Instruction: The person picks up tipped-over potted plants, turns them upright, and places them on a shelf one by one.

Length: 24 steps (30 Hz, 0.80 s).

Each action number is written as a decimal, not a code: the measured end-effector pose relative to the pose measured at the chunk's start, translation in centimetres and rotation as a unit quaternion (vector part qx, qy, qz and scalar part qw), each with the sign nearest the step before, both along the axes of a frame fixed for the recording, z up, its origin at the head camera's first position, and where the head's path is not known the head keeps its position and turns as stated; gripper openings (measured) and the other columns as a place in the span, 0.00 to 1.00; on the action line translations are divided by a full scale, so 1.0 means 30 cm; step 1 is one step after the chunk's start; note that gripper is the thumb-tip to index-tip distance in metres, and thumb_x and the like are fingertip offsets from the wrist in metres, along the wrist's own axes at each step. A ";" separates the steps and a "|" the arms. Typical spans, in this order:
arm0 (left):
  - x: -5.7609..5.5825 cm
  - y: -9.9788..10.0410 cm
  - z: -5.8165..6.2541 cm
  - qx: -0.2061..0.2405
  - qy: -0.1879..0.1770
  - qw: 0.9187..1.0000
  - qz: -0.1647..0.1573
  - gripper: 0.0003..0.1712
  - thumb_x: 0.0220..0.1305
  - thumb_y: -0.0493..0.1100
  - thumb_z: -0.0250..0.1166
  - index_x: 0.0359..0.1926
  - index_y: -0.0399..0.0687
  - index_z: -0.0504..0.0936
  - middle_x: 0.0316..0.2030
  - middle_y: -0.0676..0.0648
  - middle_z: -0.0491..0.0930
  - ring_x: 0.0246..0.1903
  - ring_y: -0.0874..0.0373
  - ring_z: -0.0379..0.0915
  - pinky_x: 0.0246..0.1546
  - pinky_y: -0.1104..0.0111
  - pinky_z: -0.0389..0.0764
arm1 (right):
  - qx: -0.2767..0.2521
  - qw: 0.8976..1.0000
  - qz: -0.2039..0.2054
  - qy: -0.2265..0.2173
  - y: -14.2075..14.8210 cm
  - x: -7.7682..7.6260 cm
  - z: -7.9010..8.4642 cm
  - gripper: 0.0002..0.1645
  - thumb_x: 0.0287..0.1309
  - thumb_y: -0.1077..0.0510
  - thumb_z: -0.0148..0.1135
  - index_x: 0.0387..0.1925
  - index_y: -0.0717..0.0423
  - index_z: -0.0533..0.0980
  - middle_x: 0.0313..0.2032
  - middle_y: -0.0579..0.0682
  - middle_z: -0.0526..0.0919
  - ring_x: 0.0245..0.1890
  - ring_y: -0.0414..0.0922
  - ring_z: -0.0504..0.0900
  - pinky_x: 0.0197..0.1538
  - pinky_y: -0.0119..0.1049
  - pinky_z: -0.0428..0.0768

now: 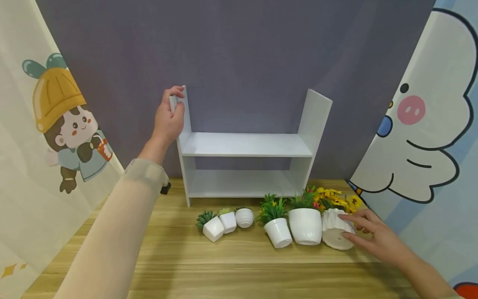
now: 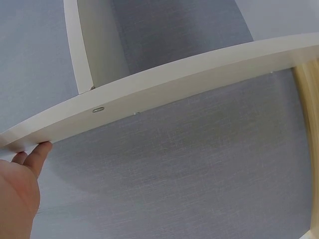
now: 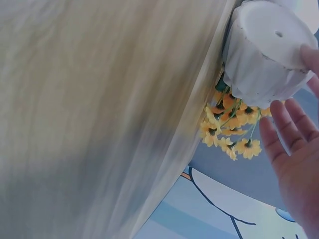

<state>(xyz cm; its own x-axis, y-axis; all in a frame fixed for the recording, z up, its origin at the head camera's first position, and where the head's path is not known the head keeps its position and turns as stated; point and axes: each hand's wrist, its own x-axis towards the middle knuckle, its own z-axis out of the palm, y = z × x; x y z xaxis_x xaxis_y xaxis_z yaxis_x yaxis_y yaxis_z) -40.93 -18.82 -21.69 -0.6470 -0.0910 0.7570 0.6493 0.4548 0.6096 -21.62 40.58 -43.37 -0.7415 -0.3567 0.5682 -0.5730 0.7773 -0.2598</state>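
Note:
At the upper left of a white two-tier shelf [image 1: 246,145], my left hand [image 1: 169,116] grips the top of its side panel [image 2: 124,94]. The fingers lie over the panel's edge, with the thumb at its front. My right hand [image 1: 377,234] is at the right, beside a fluted white flowerpot [image 3: 264,55] that lies tipped with its base towards me. The thumb overlaps the pot's base, and the loosely extended fingers reach along its side. Yellow flowers [image 3: 232,124] stick out of this pot's far end.
Left of the fluted pot, a smooth white pot [image 1: 306,226] and a smaller potted plant [image 1: 279,233] lean on the wooden table [image 1: 231,278]. Several small white succulent pots [image 1: 213,229] lie before the shelf. A grey curtain [image 1: 242,54] hangs behind, with printed cloths at both sides.

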 end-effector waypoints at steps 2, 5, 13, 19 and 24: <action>-0.001 0.000 0.000 0.002 0.002 1.000 -0.001 0.13 0.79 0.40 0.50 0.59 0.44 0.72 0.76 0.54 0.75 0.79 0.57 0.68 0.72 0.54 0.71 | 0.001 1.000 -0.006 -0.007 0.002 0.004 0.002 0.34 0.55 0.63 0.83 0.64 0.43 0.86 0.51 0.38 0.75 0.41 0.31 0.72 0.34 0.28 0.71; -0.001 0.001 0.000 0.003 0.003 1.000 -0.001 0.13 0.79 0.40 0.50 0.59 0.44 0.72 0.76 0.54 0.76 0.79 0.57 0.68 0.71 0.54 0.71 | 0.004 1.000 -0.016 -0.021 0.005 0.009 0.005 0.33 0.58 0.62 0.82 0.65 0.42 0.86 0.53 0.40 0.75 0.42 0.29 0.74 0.34 0.31 0.75; 0.006 0.001 -0.002 -0.003 -0.006 1.000 0.005 0.13 0.80 0.41 0.49 0.59 0.45 0.72 0.77 0.55 0.74 0.80 0.56 0.66 0.74 0.50 0.70 | 0.004 0.999 -0.018 -0.048 0.009 0.016 0.012 0.32 0.62 0.61 0.80 0.67 0.41 0.84 0.55 0.42 0.76 0.43 0.27 0.75 0.35 0.32 0.76; 0.006 0.001 -0.006 -0.006 -0.014 1.000 0.008 0.13 0.81 0.42 0.48 0.60 0.47 0.71 0.78 0.56 0.73 0.81 0.56 0.65 0.76 0.49 0.69 | 0.009 0.996 -0.042 -0.072 0.002 0.025 0.027 0.34 0.62 0.56 0.81 0.69 0.48 0.82 0.58 0.47 0.77 0.43 0.30 0.77 0.38 0.32 0.80; 0.004 0.001 -0.005 -0.003 -0.010 1.000 0.005 0.13 0.81 0.42 0.48 0.60 0.47 0.71 0.78 0.56 0.73 0.80 0.56 0.65 0.72 0.50 0.70 | 0.010 0.974 -0.143 -0.176 -0.040 0.036 0.056 0.46 0.71 0.39 0.72 0.75 0.64 0.69 0.65 0.65 0.74 0.50 0.52 0.83 0.42 0.43 0.84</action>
<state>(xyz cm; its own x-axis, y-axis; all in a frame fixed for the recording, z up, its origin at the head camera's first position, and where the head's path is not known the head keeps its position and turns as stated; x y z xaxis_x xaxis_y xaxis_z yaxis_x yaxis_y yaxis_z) -40.82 -18.77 -21.84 -0.6618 -0.0927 0.7439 0.6321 0.4645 0.6202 -20.55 39.38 -41.67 -0.9596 -0.1157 0.2563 -0.2109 0.8991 -0.3837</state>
